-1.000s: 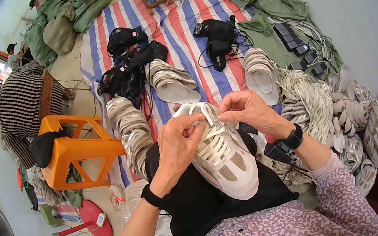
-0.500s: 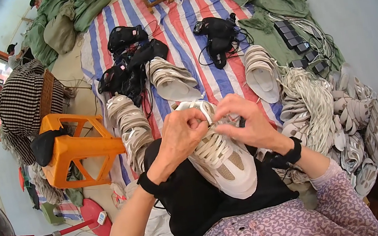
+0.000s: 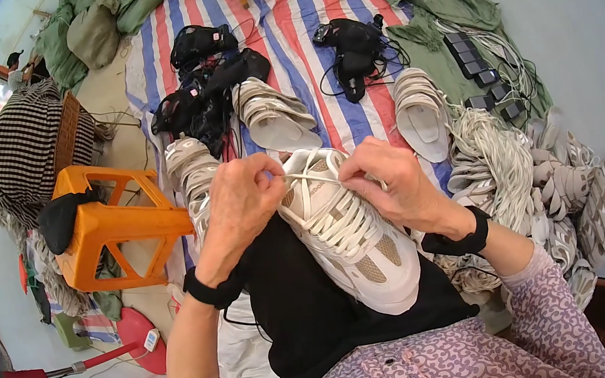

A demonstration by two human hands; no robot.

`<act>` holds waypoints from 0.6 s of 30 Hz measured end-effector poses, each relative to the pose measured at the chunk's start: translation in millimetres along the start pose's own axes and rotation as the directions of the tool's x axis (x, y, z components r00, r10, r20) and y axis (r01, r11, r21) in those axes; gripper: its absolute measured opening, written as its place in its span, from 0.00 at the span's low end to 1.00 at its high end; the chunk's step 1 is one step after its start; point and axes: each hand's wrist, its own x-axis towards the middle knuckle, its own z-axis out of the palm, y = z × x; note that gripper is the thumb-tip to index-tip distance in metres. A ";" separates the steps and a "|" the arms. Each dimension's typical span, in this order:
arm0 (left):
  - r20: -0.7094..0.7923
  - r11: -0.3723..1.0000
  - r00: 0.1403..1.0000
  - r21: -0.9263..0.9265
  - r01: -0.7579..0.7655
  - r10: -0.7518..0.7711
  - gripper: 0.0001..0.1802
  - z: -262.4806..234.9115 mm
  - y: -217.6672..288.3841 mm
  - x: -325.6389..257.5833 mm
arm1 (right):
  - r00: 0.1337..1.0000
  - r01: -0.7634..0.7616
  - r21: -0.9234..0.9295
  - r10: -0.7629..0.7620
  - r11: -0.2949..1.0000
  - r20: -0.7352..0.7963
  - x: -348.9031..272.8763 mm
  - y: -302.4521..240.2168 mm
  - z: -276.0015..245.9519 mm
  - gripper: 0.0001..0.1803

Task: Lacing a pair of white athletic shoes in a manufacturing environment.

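A white and beige sneaker (image 3: 382,279) rests on the black cloth (image 3: 295,299) over my lap, its toe toward me. Its pale lace is threaded in crosses up the front. Above the tongue, a length of shoelace (image 3: 314,177) stretches between my hands. My left hand (image 3: 245,197), at the sneaker's left side, pinches one part of the lace between thumb and fingers. On the other side my right hand (image 3: 391,179) pinches the lace near the top eyelets. Both wrists wear black bands.
Stacked shoe uppers (image 3: 421,116) lie ahead on the striped sheet (image 3: 288,42). Bundled white laces (image 3: 494,160) and more uppers are heaped at right. An orange stool (image 3: 121,232) stands left, a red-based fan (image 3: 141,338) below it. Black pouches with cables (image 3: 352,52) lie farther off.
My hands have moved apart, the left one outward to the left, drawing the lace straight across the sneaker's top. Before, they were close together at the upper eyelets.
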 end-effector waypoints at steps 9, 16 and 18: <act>-0.219 0.985 0.961 -0.010 0.171 -0.169 0.05 -33.7 -66.4 -70.5 | 0.810 -0.573 0.497 0.359 0.651 0.463 15.0 8.0 -34.9 0.05; -0.377 0.906 0.861 0.113 0.409 -0.341 0.05 -67.8 -124.7 -150.3 | 0.759 -0.635 0.527 0.327 0.565 0.564 23.8 14.2 -46.3 0.09; -0.384 0.886 0.836 0.088 0.455 -0.392 0.05 -74.1 -131.7 -170.5 | 0.755 -0.634 0.485 0.348 0.602 0.555 24.3 13.7 -41.6 0.09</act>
